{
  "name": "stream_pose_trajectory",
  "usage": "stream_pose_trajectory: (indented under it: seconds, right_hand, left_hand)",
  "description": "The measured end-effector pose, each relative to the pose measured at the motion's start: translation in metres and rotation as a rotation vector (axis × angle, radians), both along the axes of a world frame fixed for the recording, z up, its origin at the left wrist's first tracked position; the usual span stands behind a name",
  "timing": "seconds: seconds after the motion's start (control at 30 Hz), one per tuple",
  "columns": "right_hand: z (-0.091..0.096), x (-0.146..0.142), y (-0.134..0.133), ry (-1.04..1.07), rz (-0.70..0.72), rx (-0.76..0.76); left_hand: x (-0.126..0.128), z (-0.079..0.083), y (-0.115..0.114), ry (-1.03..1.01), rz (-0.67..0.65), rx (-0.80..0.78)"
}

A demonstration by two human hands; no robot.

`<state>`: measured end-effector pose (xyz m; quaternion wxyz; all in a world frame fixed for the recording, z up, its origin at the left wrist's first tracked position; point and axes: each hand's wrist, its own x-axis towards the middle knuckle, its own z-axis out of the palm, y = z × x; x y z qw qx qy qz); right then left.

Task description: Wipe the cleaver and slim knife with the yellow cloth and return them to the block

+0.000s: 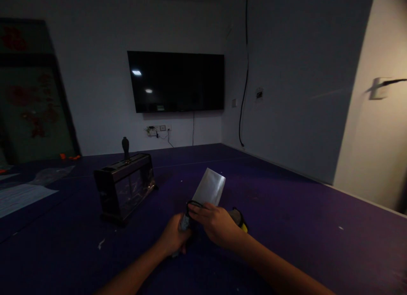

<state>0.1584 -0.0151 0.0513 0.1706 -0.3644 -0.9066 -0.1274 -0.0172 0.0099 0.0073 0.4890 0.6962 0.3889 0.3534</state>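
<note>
A cleaver with a broad, shiny metal blade points up and away from me, tilted slightly right. My left hand is closed around its greyish handle. Fingers together, my right hand lies across the lower blade, where it meets the handle. A thin black loop, perhaps a cord or band, curves around that spot under my right fingertips. Beyond my right wrist lies a dark grey object with a yellow part; my hand partly hides it, and its kind is unclear.
On the purple-blue surface, a black-framed box with clear sides stands left, a dark vase-shaped piece on top. Papers and clear plastic lie far left. A television hangs on the wall; a black cable dangles right.
</note>
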Motion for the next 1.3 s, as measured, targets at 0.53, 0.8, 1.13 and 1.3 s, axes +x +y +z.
stream_pose_trajectory:
  seconds: [0.53,0.8,1.13,1.3]
  right_hand:
    - [0.001,0.001,0.003,0.016,-0.073,0.045]
    - [0.009,0.013,0.005,0.126,-0.235,0.073]
    - [0.012,0.034,0.021,0.179,-0.467,0.153]
    - [0.012,0.045,0.027,0.228,-0.528,0.203]
  left_hand:
    - [0.003,0.003,-0.004,0.037,0.005,-0.028]
    - [0.007,0.009,-0.006,0.124,0.010,-0.020]
    - [0.008,0.018,-0.011,0.254,-0.021,-0.019]
    - [0.009,0.016,-0.012,0.260,-0.020,-0.007]
